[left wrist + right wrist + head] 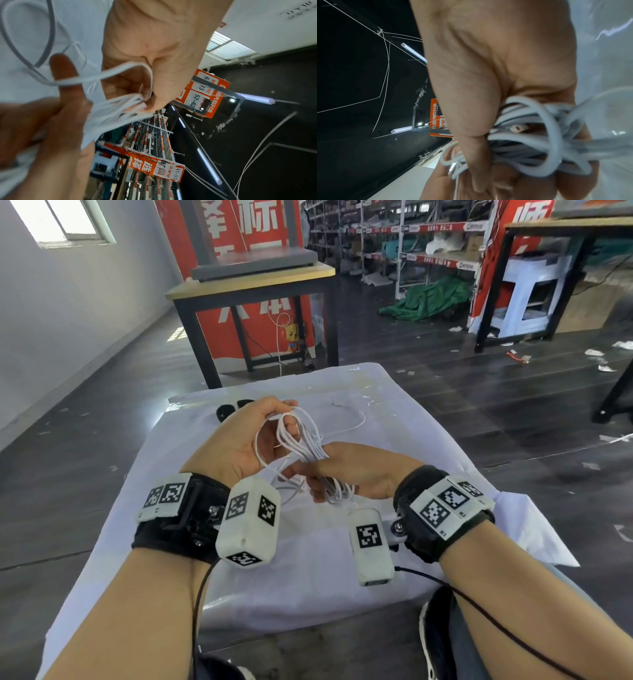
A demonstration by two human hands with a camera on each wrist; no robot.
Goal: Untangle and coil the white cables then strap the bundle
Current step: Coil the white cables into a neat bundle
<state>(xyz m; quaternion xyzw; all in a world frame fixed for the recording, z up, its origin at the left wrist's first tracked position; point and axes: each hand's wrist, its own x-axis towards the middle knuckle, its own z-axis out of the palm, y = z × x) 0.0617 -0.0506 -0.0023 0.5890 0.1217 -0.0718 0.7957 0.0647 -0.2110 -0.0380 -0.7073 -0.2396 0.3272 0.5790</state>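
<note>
A bundle of white cable loops [305,445] hangs above the white-covered table [428,440], held between both hands. My left hand [246,433] pinches the far ends of the loops [137,104] between thumb and fingertips. My right hand [346,470] grips the near part of the bundle [530,146] in a closed fist; a white connector [517,127] shows among the strands. One loose cable end [352,419] trails onto the table behind the hands. Two black straps [233,409] lie on the table beyond my left hand.
A wooden table with black legs [253,285] stands just beyond the work table. Warehouse shelving [411,241] and a second bench [565,268] fill the background. The dark floor is littered with scraps of paper.
</note>
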